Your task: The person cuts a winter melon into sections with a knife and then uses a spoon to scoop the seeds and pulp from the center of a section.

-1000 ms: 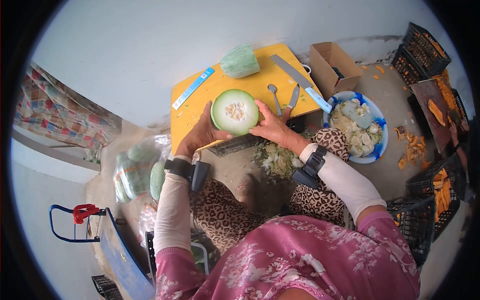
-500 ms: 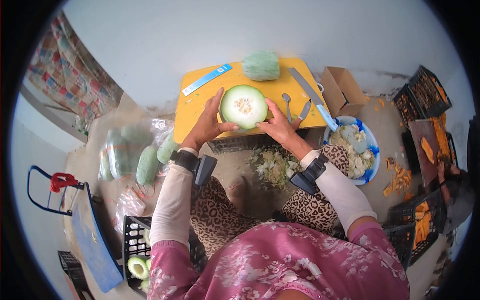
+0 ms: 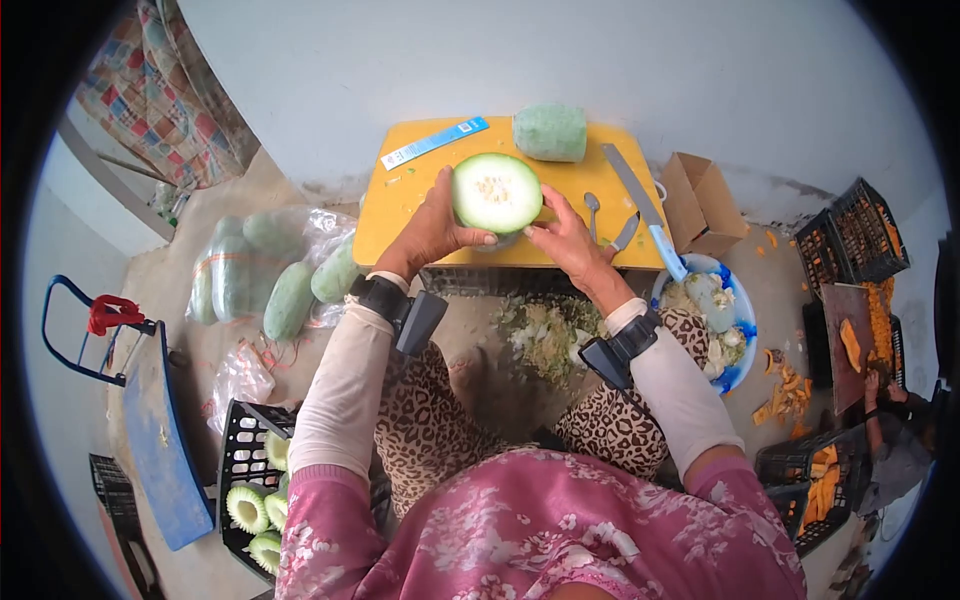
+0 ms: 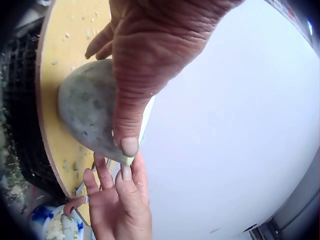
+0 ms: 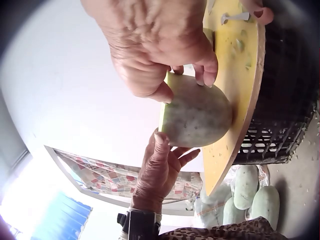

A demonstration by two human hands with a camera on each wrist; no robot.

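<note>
A winter melon half (image 3: 495, 195) stands on the yellow tabletop, its pale cut face with seeds upward and its rounded green end against the board. The left hand (image 3: 435, 230) holds its left side, thumb at the cut rim and fingers spread along the skin. On the opposite side the right hand (image 3: 575, 240) grips the rim between thumb and fingers. Both thumbs show at the edge of the cut in the wrist views. Behind it lies another winter melon piece (image 3: 550, 135). A spoon (image 3: 592, 212), a small knife (image 3: 625, 233) and a long knife (image 3: 635, 190) lie to the right.
A long blue packet (image 3: 435, 143) lies at the table's back left. A basin (image 3: 745, 330) of scraps and a cardboard box (image 3: 700, 205) stand right. Whole winter melons (image 3: 290, 300) lie left, near a black crate (image 3: 240, 450) of hollowed pieces. Another person's hand (image 3: 872, 390) is far right.
The head view has shifted, so the table sits farther right and the crate of hollowed pieces shows more at lower left. Both hands keep their hold on the melon half.
</note>
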